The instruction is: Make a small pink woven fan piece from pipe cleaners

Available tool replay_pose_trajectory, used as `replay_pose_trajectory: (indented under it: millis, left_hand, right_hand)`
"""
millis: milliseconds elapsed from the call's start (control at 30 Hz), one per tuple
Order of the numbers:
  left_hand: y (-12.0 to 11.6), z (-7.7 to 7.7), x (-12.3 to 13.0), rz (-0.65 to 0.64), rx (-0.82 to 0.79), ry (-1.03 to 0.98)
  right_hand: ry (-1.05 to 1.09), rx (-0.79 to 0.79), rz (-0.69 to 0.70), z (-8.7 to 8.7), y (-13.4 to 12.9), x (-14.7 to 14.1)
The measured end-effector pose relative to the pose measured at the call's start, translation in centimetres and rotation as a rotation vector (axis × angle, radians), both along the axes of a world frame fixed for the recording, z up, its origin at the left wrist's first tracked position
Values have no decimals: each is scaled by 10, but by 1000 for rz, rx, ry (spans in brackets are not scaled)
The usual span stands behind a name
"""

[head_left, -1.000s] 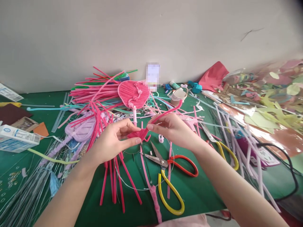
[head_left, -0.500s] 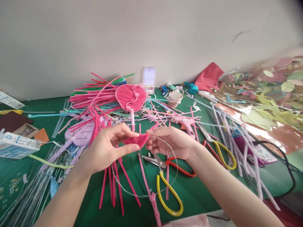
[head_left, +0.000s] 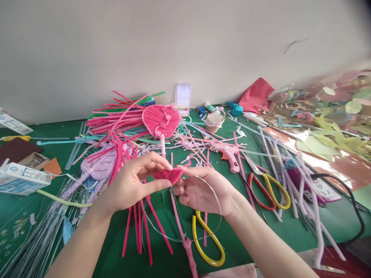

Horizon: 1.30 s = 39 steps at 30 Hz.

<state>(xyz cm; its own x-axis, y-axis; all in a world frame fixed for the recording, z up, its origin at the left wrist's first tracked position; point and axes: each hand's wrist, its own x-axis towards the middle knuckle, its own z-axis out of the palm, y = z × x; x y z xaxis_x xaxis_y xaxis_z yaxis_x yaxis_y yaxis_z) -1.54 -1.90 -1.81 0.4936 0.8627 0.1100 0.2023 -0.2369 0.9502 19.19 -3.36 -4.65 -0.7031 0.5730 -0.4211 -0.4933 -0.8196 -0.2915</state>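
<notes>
My left hand (head_left: 137, 181) is closed, pinching a small fan-shaped piece of pink-red chenille stems (head_left: 169, 176) between thumb and fingers. At the piece's right tip, my right hand (head_left: 205, 189) has its thumb and curled fingers together on a thin silvery wire (head_left: 216, 197). That wire loops down past the right palm and crosses below both hands. Beneath them stands a pink-wrapped stem (head_left: 189, 255) with dark thin wires at its top. Scissors with a yellow handle (head_left: 210, 258) lie partly covered by my right hand.
Behind the hands is a heart-shaped pink chenille fan (head_left: 160, 120). A pink glue gun (head_left: 230, 154) and red-and-yellow-handled scissors (head_left: 262, 185) lie to the right. Pink chenille stems (head_left: 116, 119) are heaped behind; a milk carton (head_left: 24, 178) and wire bundle (head_left: 37, 235) sit left.
My right hand has shifted slightly down and turned, covering the middle scissors' blades and red handle. The pink-red piece has tilted a little and stays in my left hand.
</notes>
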Motion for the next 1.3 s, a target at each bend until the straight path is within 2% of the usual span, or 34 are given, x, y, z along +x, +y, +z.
replay_pose_trajectory:
  millis: [133, 333, 667, 833, 1000, 1167, 1300]
  left_hand:
    - [2, -5, -3, -26, -72, -22]
    - [7, -10, -7, -13, -128, -2]
    - [4, -14, -5, 57, -126, -31]
    - [8, -23, -5, 80, -198, -100]
    - [12, -32, -4, 101, -191, -183]
    - [11, -29, 1, 114, -208, -425]
    - [11, -28, 4, -28, -244, -525]
  right_hand:
    - [47, -74, -136, -6, -7, -10]
    - [98, -141, -247, -23, -14, -22]
    - [56, -126, -296, -27, -18, -32]
    - [47, -116, -310, -28, -18, -31]
    - [47, -82, -320, -29, -20, -32]
    - [71, -6, -349, -19, -26, -38]
    - [114, 194, -414, -9, -31, -40]
